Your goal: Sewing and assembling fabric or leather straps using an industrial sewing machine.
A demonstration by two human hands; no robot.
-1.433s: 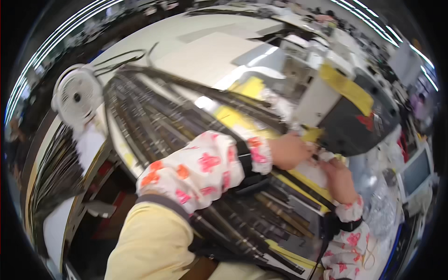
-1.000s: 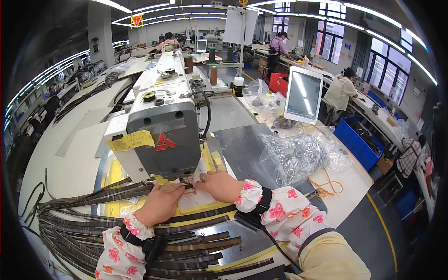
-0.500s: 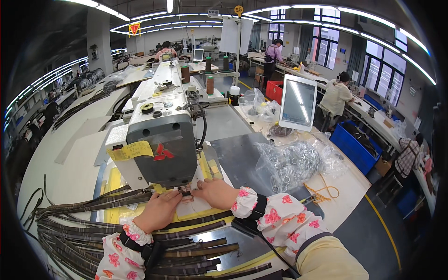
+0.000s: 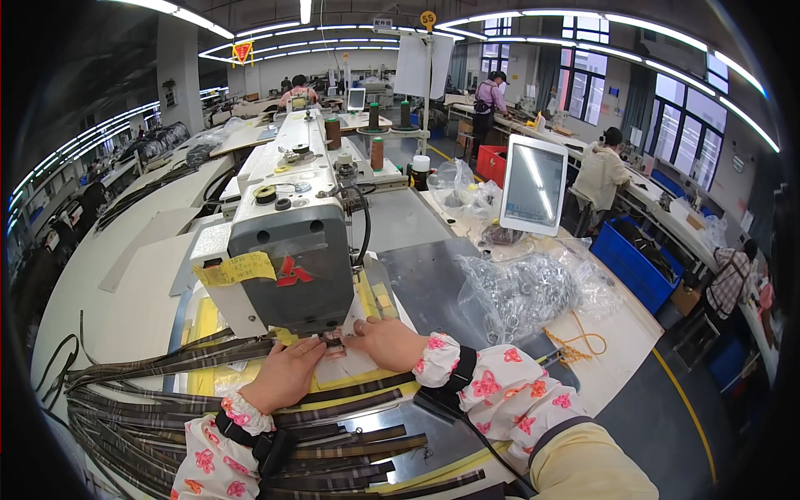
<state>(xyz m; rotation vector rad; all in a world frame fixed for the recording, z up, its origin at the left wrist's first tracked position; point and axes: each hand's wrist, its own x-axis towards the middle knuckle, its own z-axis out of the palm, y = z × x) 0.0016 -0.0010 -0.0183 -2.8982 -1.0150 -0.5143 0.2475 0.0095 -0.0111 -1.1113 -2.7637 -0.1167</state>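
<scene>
My left hand lies with its fingers stretched toward the presser-foot area of a grey-and-white sewing machine, at the end of dark plaid straps. Opposite it, my right hand has curled fingers just beside the foot; what is between them is too small to make out. A small dark piece sits under the foot, partly hidden by fingertips. More straps fan out over the yellow-taped metal bed below my hands.
A bag of metal hardware, an orange cord and a tilted tablet are to the right. Thread spools stand behind the machine. A blue crate is beside the table. Several people work at farther benches.
Earlier my view was tilted and blurred over the straps; it has since turned upright to face the machine. In the last half second my hands have barely moved.
</scene>
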